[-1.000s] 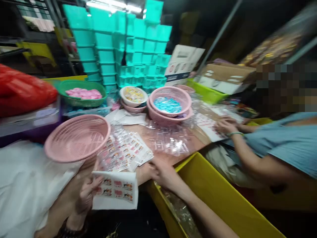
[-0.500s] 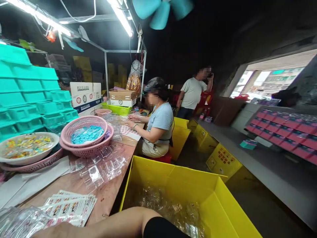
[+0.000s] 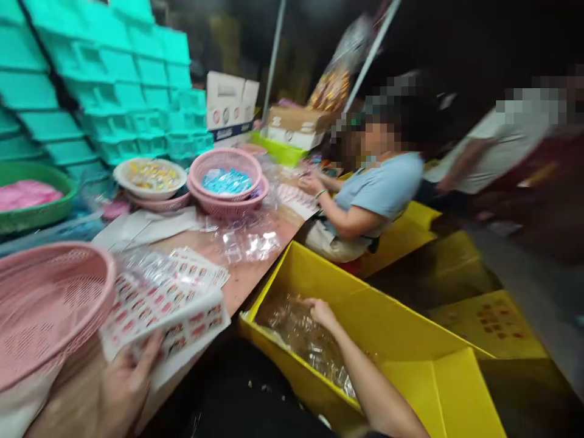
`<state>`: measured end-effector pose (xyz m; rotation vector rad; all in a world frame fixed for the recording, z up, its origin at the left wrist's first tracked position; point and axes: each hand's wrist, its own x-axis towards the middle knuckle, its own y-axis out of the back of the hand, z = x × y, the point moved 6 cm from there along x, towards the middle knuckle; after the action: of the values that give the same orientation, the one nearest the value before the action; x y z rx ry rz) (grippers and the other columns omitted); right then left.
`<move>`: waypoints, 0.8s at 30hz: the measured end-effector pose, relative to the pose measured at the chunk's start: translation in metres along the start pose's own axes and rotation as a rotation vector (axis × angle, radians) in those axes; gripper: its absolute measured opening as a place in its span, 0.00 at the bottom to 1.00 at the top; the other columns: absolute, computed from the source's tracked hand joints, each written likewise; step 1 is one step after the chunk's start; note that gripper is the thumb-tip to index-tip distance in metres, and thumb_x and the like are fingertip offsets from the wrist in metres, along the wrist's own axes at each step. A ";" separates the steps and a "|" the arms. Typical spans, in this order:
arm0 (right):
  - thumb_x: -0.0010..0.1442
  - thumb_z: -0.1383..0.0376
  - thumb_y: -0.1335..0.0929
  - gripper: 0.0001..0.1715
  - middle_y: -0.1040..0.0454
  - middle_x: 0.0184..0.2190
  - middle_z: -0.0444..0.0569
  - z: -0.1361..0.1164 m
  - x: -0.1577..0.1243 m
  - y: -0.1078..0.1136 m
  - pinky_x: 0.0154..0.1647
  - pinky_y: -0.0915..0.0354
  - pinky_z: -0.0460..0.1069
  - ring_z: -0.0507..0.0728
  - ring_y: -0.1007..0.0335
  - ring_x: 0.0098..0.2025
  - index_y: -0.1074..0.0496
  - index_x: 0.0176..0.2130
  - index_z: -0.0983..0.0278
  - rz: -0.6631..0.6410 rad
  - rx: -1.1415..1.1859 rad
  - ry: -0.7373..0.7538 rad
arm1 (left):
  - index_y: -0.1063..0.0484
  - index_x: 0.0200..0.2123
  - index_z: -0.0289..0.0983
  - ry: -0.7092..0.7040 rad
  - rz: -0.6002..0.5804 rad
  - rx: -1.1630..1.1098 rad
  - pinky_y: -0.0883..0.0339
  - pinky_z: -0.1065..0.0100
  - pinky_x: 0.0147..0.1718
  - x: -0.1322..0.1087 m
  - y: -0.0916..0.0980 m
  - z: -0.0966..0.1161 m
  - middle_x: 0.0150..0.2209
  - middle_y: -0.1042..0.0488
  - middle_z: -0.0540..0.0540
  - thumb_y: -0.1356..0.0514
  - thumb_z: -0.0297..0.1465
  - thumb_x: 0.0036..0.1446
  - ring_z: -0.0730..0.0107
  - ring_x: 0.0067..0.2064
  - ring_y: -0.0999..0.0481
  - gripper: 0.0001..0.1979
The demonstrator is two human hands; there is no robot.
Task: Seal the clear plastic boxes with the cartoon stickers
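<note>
Sticker sheet [image 3: 198, 328]: in the left hand [image 3: 130, 377], reaching out to that hand's right, well apart from the right hand [image 3: 323, 313].
Left hand: closed on the sheet's near end, thumb on the printed face.
Right hand: lowered inside the yellow box [image 3: 410, 316], fingers at the clear plastic pieces [image 3: 314, 356]; blur there makes it hard to be sure, and I cannot tell whether it grips one.
Other printed sheets [image 3: 168, 286]: on the bench [image 3: 249, 283], just beyond the left hand and the held sheet, partly overlapped by clear plastic packaging [image 3: 148, 264].
Large pink basket [image 3: 50, 298]: beside the left hand, to its left and a little beyond.
Clear trays [image 3: 250, 243]: on the bench, beyond both hands and between them.
Stacked pink baskets [image 3: 228, 207]: farther past those trays, the upper one holding blue pieces [image 3: 228, 181].
Co-worker [image 3: 383, 188]: seated beyond the right hand, near the bench.
</note>
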<state>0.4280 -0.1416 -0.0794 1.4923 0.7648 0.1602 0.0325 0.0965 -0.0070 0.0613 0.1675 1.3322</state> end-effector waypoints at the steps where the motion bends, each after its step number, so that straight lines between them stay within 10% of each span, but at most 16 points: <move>1: 0.68 0.66 0.35 0.19 0.26 0.54 0.53 0.001 0.005 -0.010 0.54 0.30 0.55 0.59 0.27 0.53 0.31 0.58 0.62 0.018 0.012 0.018 | 0.22 0.38 0.36 0.051 0.047 -0.032 0.23 0.64 0.38 -0.004 0.005 -0.007 0.39 0.18 0.45 0.29 0.42 0.48 0.52 0.46 0.20 0.19; 11: 0.66 0.72 0.43 0.31 0.26 0.57 0.58 0.014 0.031 -0.033 0.56 0.36 0.51 0.60 0.29 0.57 0.43 0.67 0.68 0.243 0.142 0.002 | 0.22 0.42 0.37 0.164 0.094 -0.340 0.19 0.62 0.35 -0.015 0.005 -0.021 0.38 0.17 0.47 0.27 0.41 0.47 0.59 0.36 0.17 0.21; 20: 0.67 0.58 0.32 0.20 0.27 0.52 0.53 -0.007 0.026 -0.087 0.49 0.27 0.58 0.59 0.26 0.49 0.30 0.55 0.65 -0.160 0.058 -0.028 | 0.23 0.38 0.35 0.212 0.064 -0.427 0.20 0.60 0.33 -0.015 -0.015 -0.022 0.31 0.17 0.46 0.25 0.46 0.40 0.58 0.33 0.17 0.26; 24: 0.65 0.60 0.30 0.19 0.26 0.50 0.56 -0.030 0.026 -0.071 0.48 0.27 0.59 0.61 0.26 0.48 0.29 0.53 0.66 -0.215 0.039 0.040 | 0.23 0.38 0.35 0.222 0.030 -0.481 0.21 0.61 0.32 -0.014 -0.020 -0.018 0.32 0.17 0.44 0.25 0.47 0.41 0.58 0.33 0.17 0.26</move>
<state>0.4066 -0.1109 -0.1512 1.4362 0.9594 0.0132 0.0463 0.0770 -0.0259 -0.4928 0.0296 1.3764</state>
